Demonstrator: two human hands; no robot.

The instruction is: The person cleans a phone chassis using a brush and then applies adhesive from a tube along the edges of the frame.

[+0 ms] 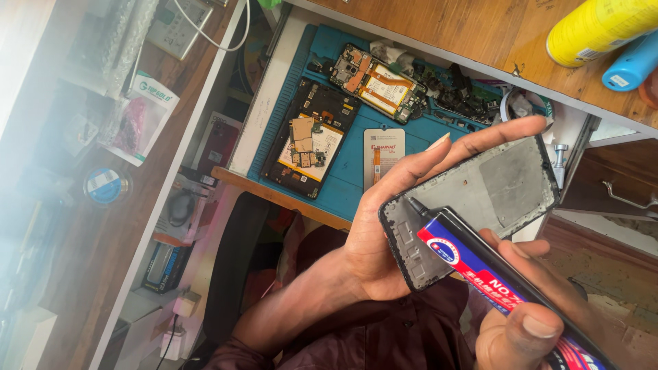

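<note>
Left hand (394,226) cupped under a black-rimmed rectangular phone frame with a dull grey metal inner plate (480,205), fingers stretched along its far edge, palm cradling the near-left corner. Long axis of that frame running from near-left up to far-right, tilted face-up toward the camera. Right hand (541,308) clenched around a slim black glue tube with a red, white and blue label (493,281), thumb pressed on top, tube lying near-right to far-left. Fine black nozzle (415,203) touching the frame's inner rim at the left end, right at the corner nearest the left palm. Tube and frame crossing at a shallow angle, so the rim stretching off far-right from the tip. Frame surface matte, scuffed, with small cut-outs at the near end; tube glossy and smooth. Beyond the hands, a blue rubber work mat (346,171) on the white bench, carrying an opened black phone with bare circuit boards (308,140), a second stripped handset with an orange-edged battery (377,82) farther off, and a pile of small dark parts (462,96) to the right. Yellow cylinder can (596,27) and light blue bottle (634,65) lying on the brown wooden shelf (480,31), far right.
</note>
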